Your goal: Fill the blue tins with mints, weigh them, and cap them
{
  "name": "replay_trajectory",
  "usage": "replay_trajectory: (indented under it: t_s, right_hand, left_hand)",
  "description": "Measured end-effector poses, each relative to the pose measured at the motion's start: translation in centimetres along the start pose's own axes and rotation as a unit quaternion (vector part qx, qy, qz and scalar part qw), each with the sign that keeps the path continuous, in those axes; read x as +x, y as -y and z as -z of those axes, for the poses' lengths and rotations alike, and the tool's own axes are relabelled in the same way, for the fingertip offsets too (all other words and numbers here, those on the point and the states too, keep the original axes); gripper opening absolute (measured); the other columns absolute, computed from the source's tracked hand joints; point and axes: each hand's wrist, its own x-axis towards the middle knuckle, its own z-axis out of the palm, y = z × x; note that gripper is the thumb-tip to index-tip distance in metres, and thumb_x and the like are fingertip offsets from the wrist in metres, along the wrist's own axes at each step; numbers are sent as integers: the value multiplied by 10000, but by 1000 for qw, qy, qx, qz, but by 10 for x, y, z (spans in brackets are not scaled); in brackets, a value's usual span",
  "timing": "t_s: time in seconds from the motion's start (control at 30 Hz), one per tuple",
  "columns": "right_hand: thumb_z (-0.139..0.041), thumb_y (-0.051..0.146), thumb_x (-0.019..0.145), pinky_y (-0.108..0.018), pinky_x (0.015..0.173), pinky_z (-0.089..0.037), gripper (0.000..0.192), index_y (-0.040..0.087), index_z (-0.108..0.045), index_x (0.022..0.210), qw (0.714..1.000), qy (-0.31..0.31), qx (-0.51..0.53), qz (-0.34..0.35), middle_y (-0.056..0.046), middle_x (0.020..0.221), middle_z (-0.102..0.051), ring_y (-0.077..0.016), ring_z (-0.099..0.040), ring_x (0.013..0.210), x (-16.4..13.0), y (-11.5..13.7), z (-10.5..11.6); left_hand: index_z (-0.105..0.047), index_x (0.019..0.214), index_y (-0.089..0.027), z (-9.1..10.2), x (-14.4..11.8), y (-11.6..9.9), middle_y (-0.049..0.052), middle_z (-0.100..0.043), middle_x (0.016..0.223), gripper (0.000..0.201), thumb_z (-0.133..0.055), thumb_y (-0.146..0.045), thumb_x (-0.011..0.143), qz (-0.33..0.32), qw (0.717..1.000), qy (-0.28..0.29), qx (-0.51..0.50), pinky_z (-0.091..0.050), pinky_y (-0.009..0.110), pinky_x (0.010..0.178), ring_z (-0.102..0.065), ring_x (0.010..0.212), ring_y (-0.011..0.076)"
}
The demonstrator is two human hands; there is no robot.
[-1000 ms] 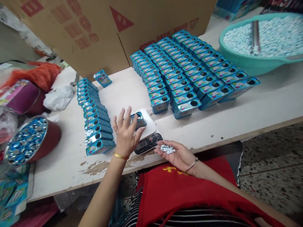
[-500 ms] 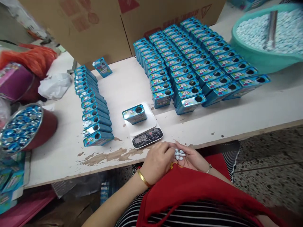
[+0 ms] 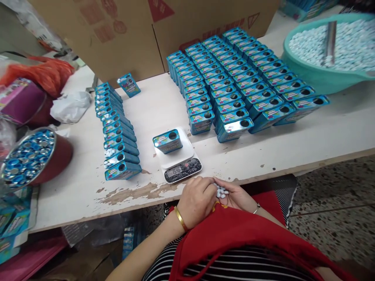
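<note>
Below, the cupped right hand (image 3: 238, 197) holds candies (image 3: 221, 191); the left hand (image 3: 197, 201) pinches among them.

The desk (image 3: 263, 152) is white, its paint chipped along the near edge. A small scale (image 3: 180, 158) sits near that edge with one blue tin (image 3: 167, 141) on its plate. Left of it runs a single row of blue tins (image 3: 117, 134); behind and to the right stands a wide block of open tins (image 3: 234, 78). A teal basin (image 3: 328, 50) of pale candies sits far right, cardboard boxes (image 3: 131, 35) at the back, a red bowl of lids (image 3: 32, 158) at left.
</note>
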Motion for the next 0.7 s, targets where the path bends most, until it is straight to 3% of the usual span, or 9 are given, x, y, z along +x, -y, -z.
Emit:
replay_trajectory:
  t_s: [0.13,0.2,0.33,0.4,0.5,0.6,0.7]
  right_hand:
    - [-628,147,802,-178,621,-533,43,146,-664,826,1000,6,-1,-5,14,723,-695,-81,-655,632,2,-1,1]
    - [-598,165,828,-213,695,-548,93,132,-672,873,1000,18,-9,-8,-24,791,-717,-106,-684,709,3,0,1]
    - [-582,212,851,-281,871,-525,203,77,-666,976,999,39,-29,-19,-131,971,-718,-185,-689,948,6,3,-1]
    - [-602,222,841,-284,874,-525,220,62,-663,980,999,39,-24,-16,-151,995,-714,-209,-683,976,9,4,-3]
    - [-608,230,835,-285,843,-539,221,47,-668,945,999,35,-11,-10,-155,965,-721,-229,-688,960,12,7,-5]
    - [-599,225,837,-276,815,-548,214,46,-678,925,1000,25,-4,-2,-144,929,-730,-230,-696,934,14,9,-7]
    - [-620,221,819,-267,779,-558,205,47,-690,902,1000,6,8,8,-137,892,-736,-232,-705,899,13,11,-8]
  left_hand:
    - [-572,909,-162,5,0,2,74,-627,955,167,-428,-247,917,1,1000,-17,-14,-404,318,693,-533,816,175]
    - [-566,1018,-176,15,2,13,87,-615,1057,183,-484,-288,899,9,998,-66,-4,-413,334,778,-546,929,195]
    - [-445,1292,-192,53,8,62,154,-508,1283,570,-624,-430,806,103,967,-199,123,-339,424,938,-460,1170,291]
    - [-408,1338,-173,71,14,88,171,-503,1292,663,-632,-464,787,149,955,-182,183,-319,434,924,-465,1161,317]
    - [-490,1247,-184,88,29,107,110,-609,1105,430,-557,-348,856,143,963,-116,197,-319,390,862,-557,998,250]
    - [-520,1176,-192,87,54,99,79,-627,1036,325,-541,-300,871,83,976,-114,168,-310,379,854,-567,955,220]
    - [-509,1175,-181,70,83,86,81,-626,1040,334,-551,-294,864,42,984,-110,133,-312,383,856,-556,954,222]
